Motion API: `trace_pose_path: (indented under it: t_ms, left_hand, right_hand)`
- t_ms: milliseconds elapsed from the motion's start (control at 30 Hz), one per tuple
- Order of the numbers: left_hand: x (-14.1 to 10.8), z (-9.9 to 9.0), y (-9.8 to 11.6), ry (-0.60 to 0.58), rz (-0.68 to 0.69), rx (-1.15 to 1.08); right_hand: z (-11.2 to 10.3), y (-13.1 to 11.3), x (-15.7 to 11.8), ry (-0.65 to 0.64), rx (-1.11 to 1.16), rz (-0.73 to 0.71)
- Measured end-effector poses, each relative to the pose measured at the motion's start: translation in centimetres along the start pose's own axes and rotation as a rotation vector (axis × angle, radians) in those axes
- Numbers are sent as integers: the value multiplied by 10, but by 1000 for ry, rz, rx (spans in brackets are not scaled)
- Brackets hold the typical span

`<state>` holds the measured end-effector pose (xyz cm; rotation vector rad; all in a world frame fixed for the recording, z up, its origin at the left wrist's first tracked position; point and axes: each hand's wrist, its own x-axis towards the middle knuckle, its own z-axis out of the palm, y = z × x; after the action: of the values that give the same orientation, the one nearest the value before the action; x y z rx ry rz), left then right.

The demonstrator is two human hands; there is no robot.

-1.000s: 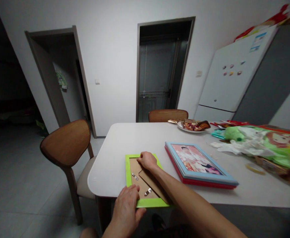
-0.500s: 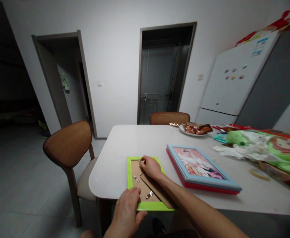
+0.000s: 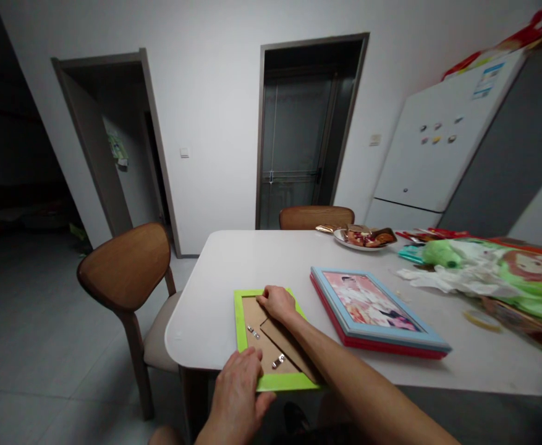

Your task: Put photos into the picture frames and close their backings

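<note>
A lime-green picture frame (image 3: 240,321) lies face down at the table's near edge, its brown backing board (image 3: 252,309) and folded stand (image 3: 289,349) uppermost. My left hand (image 3: 238,386) grips the near left corner, fingers on top and thumb at the near rim. At the far end of the backing, my right hand (image 3: 277,303) is closed, with its fingertips pinched over the spot of a small metal clip, which they now cover. Two other metal clips show: one on the left side (image 3: 253,332), one near the bottom (image 3: 278,361).
Right of the green frame lies a stack of frames, blue (image 3: 382,309) over red (image 3: 391,350). Farther back are a plate of food (image 3: 363,246), a green plush-like item (image 3: 440,253), crumpled white tissue (image 3: 456,281) and a tape roll (image 3: 482,320). A wooden chair (image 3: 127,269) stands left.
My right fingertips have shifted slightly left over the far clip, which showed beside them before. My left hand keeps its hold. The view has tilted a little.
</note>
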<state>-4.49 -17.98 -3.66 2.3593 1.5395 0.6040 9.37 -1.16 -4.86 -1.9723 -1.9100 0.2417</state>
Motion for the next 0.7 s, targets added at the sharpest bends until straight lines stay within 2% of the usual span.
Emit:
trace_pose_path:
  t_ms: [167, 267, 400, 567, 700]
  left_hand:
    - [1, -3, 1, 19, -5, -15]
    - [3, -4, -2, 6, -12, -30]
    - [6, -3, -8, 4, -22, -62]
    - [8, 0, -12, 27, -24, -59]
    - [8, 2, -14, 37, 0, -67]
  right_hand:
    - [-5, -4, 1, -31, -4, 11]
    - [-14, -7, -5, -41, 17, -37]
    - [-23, -9, -34, -59, 55, -208]
    - [-18, -12, -67, -25, 43, -532]
    - [-12, -15, -69, 7, -20, -602]
